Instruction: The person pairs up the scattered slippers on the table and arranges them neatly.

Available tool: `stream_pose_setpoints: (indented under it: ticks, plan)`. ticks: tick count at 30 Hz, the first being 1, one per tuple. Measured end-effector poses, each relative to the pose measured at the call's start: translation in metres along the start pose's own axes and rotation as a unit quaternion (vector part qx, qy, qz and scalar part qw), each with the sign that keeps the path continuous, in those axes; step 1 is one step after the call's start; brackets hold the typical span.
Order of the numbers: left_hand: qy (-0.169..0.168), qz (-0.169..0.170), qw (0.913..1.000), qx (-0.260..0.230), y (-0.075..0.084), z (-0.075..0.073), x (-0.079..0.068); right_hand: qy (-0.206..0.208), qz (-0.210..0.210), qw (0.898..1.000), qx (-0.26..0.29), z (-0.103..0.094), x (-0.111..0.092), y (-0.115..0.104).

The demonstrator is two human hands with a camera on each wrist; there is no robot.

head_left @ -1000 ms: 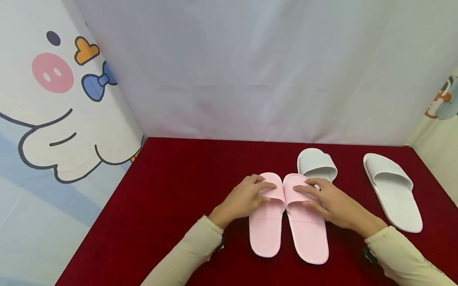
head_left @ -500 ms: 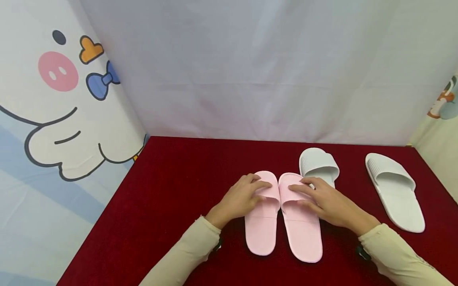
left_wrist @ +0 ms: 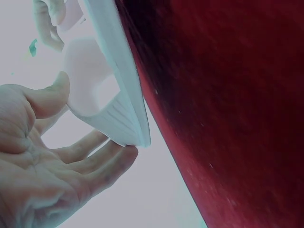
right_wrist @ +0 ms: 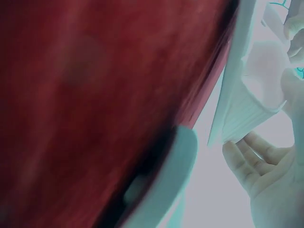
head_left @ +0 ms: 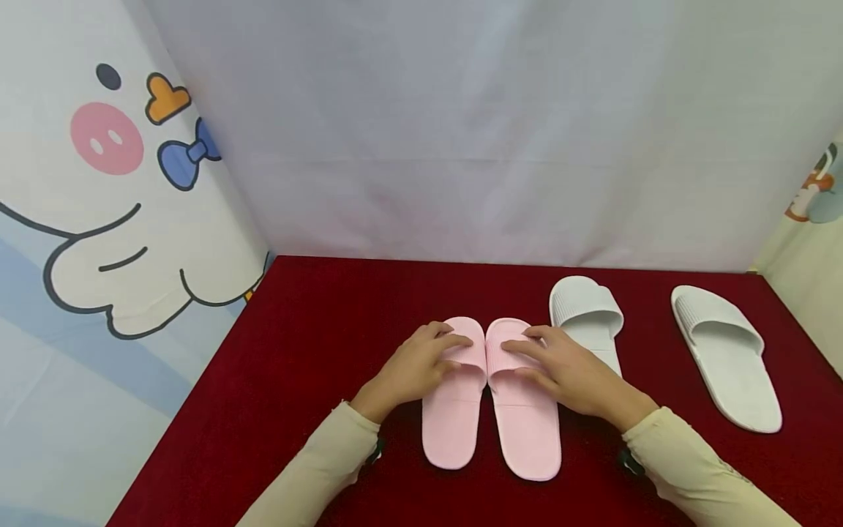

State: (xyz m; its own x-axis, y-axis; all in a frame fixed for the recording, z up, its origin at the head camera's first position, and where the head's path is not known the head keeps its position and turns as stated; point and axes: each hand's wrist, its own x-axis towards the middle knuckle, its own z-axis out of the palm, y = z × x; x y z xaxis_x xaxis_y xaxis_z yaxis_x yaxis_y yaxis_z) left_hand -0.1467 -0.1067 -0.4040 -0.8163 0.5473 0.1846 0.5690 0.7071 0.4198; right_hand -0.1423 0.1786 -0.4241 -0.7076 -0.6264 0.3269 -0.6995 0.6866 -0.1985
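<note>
Left hand [head_left: 411,367] and right hand [head_left: 575,372] are gripping pink slippers [head_left: 451,428] across the straps [head_left: 476,356]; they should be pressing evenly.

The left pink slipper [head_left: 453,413] and right pink slipper [head_left: 527,424] have shifted leftward with the left hand [head_left: 411,366] and right hand [head_left: 576,373], uncovering more of the left white slipper [head_left: 596,333].

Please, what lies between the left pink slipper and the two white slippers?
The right pink slipper, with the right hand on it; this shows in the head view.
</note>
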Motion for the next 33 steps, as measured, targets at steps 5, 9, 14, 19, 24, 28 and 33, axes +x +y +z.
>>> stream_pose_setpoints:
  ticks: [5, 9, 14, 19, 24, 28, 33]
  plan:
    - [0.002, -0.004, 1.0, -0.001, -0.009, -0.002, -0.006, -0.013, 0.009, 1.0, 0.002, 0.005, 0.009, -0.007]
    - [0.011, -0.005, 0.9999, -0.001, -0.014, -0.003, -0.01, -0.013, 0.013, 1.0, 0.008, 0.007, 0.016, -0.011]
    - [0.013, -0.01, 0.9998, 0.007, -0.021, -0.005, -0.016, -0.018, 0.011, 1.0, 0.015, 0.011, 0.024, -0.017]
    - [0.022, -0.009, 0.9997, 0.01, -0.029, -0.009, -0.019, -0.022, 0.011, 1.0, 0.017, 0.015, 0.03, -0.021]
    - [0.034, -0.007, 0.9993, 0.014, -0.033, -0.013, -0.019, -0.021, 0.008, 1.0, 0.009, 0.017, 0.037, -0.024]
    - [0.037, -0.014, 0.9992, 0.01, -0.036, -0.016, -0.019, -0.017, 0.011, 1.0, 0.01, 0.019, 0.042, -0.028]
    - [0.035, -0.025, 0.999, 0.01, -0.041, -0.02, -0.022, -0.009, 0.012, 1.0, 0.013, 0.024, 0.049, -0.033]
